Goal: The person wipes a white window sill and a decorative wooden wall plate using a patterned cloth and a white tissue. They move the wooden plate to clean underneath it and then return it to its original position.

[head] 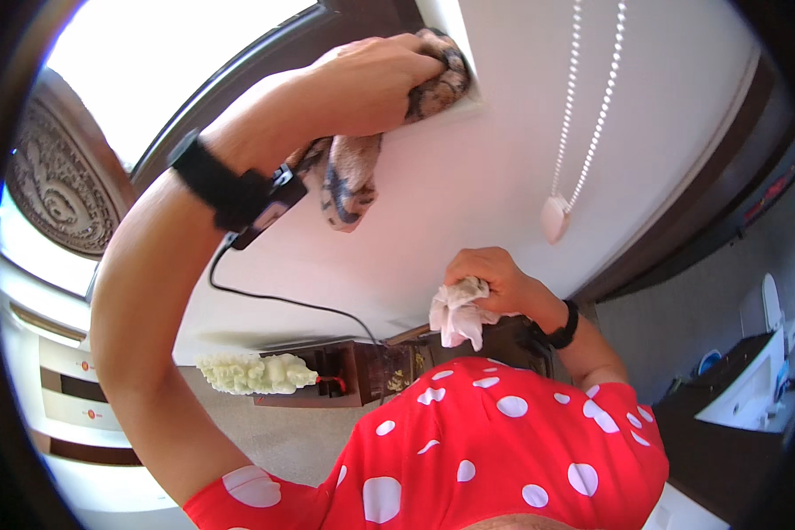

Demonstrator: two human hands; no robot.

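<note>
My left hand (371,83) is raised at the upper left, closed on a bunched cloth with a brown and black pattern (442,89). The cloth lies in the corner between the dark window frame (364,18) and the pale wall (503,165). One folded end of it hangs below my wrist. A black strap with a small cabled device (268,205) sits round that forearm. Lower right, in front of my chest, my right hand (493,275) grips a crumpled white cloth or tissue (460,318). This hand is off the wall as far as I can tell.
A beaded blind chain (609,93) with a pale weight (555,218) hangs at the upper right. A carved wooden roundel (63,175) is at far left. Below stands a dark wooden cabinet (358,371) beside a pale knobbly ornament (258,373). A white basin (742,394) shows at right.
</note>
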